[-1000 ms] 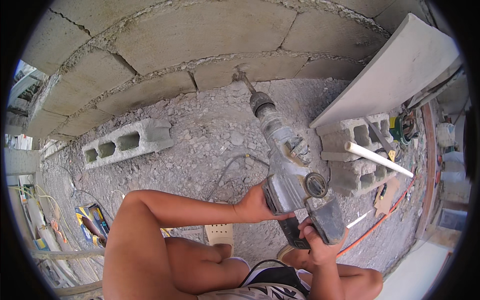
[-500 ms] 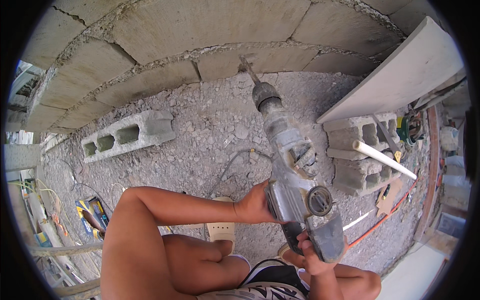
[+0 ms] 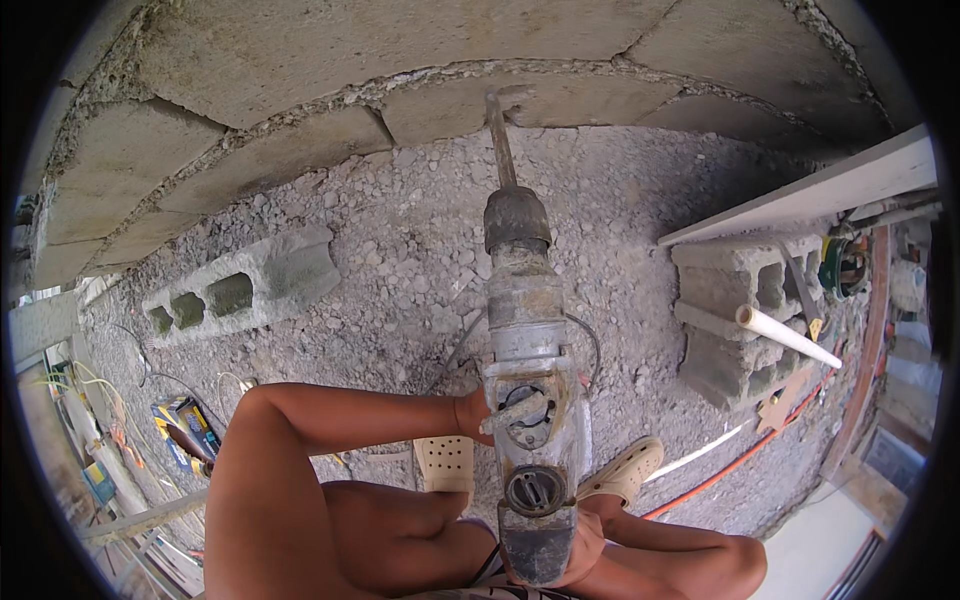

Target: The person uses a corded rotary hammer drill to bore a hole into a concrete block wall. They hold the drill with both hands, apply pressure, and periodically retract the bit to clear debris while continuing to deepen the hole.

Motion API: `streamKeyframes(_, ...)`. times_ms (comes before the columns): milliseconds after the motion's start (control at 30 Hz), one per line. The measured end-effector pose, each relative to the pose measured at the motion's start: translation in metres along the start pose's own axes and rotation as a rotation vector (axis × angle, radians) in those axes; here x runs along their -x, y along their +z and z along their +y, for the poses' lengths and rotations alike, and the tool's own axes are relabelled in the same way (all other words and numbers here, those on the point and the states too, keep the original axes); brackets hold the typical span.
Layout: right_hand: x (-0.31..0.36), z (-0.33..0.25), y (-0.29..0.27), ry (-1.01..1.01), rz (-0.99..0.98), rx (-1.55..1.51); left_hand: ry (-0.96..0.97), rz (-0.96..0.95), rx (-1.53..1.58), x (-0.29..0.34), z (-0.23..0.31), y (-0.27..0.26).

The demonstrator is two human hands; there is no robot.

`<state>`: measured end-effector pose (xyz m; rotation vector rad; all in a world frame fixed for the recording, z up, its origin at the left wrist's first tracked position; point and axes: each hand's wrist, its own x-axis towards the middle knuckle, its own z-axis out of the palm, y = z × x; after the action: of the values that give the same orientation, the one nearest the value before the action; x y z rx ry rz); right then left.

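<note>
A worn grey rotary hammer (image 3: 525,330) points straight ahead from my lap, its long metal bit (image 3: 501,145) reaching the lower part of the concrete block wall (image 3: 435,110). Whether the tip presses into the wall I cannot tell. My left hand (image 3: 471,413) grips the tool's left side around the middle, its fingers mostly hidden by the body. Behind the dark rear end, my right hand (image 3: 588,550) is wrapped round the handle area, largely covered by the tool. A black cable (image 3: 590,345) shows beside the housing.
Rubble (image 3: 400,260) covers the ground. A hollow concrete block (image 3: 245,285) lies at left. At right, stacked blocks (image 3: 715,345) carry a white pipe (image 3: 790,337), with a pale board (image 3: 800,190) leaning above. An orange hose (image 3: 700,490) runs nearby. My tan clogs (image 3: 625,472) flank the tool.
The rotary hammer's rear has swung left and toward me, so the tool now points straight ahead. Both hands moved with it; the bit tip stays near the same wall area.
</note>
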<state>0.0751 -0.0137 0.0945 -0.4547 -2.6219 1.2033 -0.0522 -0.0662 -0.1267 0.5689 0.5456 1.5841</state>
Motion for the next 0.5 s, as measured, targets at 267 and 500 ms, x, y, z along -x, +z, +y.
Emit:
streamKeyframes(267, -0.011, 0.014, 0.005, -0.026, 0.011, -0.079, -0.092, -0.064, 0.517, 0.005, -0.004, -0.014)
streamKeyframes(500, -0.006, 0.013, 0.000, -0.048, -0.001, -0.117, -0.198, -0.040, 0.788, 0.002, 0.035, 0.003)
